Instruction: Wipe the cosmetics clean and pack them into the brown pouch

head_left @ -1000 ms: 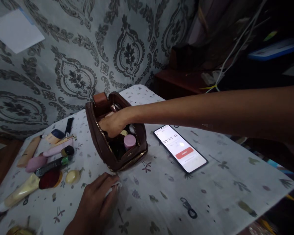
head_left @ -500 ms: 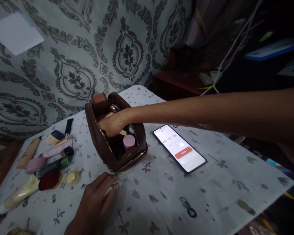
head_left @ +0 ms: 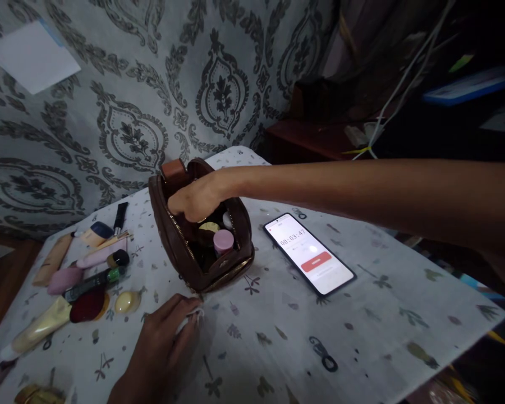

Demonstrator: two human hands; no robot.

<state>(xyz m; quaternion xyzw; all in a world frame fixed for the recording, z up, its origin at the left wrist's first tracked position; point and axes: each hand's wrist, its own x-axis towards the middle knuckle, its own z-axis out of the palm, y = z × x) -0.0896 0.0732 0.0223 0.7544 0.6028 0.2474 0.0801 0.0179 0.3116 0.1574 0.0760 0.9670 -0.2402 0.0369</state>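
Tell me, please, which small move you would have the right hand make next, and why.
I would probably lift the right hand slowly, straight up from the open brown zip-up bag: its fingertips are hidden inside, so whether it grips anything cannot be seen, and the pink-lidded container sits nearby in the bag, where a sideways sweep might knock it.

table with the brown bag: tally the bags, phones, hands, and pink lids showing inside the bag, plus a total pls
brown bag: 1
phone: 1
left hand and right hand: 2
pink lid inside the bag: 1
total: 5
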